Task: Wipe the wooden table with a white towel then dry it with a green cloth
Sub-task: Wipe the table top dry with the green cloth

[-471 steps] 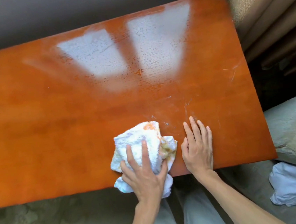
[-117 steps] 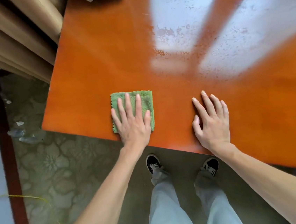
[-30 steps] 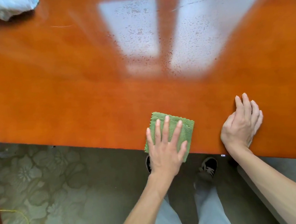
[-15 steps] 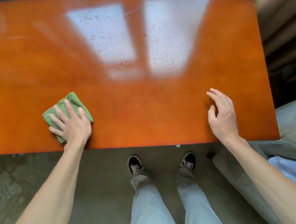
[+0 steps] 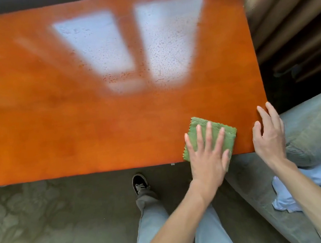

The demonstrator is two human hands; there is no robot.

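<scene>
The wooden table [image 5: 95, 116] fills most of the room in front of the person, its glossy orange top throwing back two pale window reflections [image 5: 131, 45] near the far edge, speckled with droplets. Off the table's right edge hang tan curtains [image 5: 286, 9], and below them sits a grey-green sofa [image 5: 314, 125] with a crumpled pale blue cloth [image 5: 320, 183] lying on it, close behind the right forearm. A patterned carpet [image 5: 37, 223] spreads under the near edge, where one dark shoe [image 5: 140, 183] and light trouser legs [image 5: 152, 221] show. The green cloth [image 5: 227, 138] lies folded at the near right corner of the table, its lower part hanging over the near edge. The left hand [image 5: 208, 156] lies flat on it with fingers spread and straight, pressing it to the wood and hiding most of it. The right hand [image 5: 269, 133] is at the right corner, fingers loosely extended and a little apart; whether the fingertips touch the wood I cannot tell. Half a second ago the cloth and left hand were near the left part of the near edge, well apart from the right hand; now they sit just beside it, and the white towel that showed at the far left corner is out of view.
</scene>
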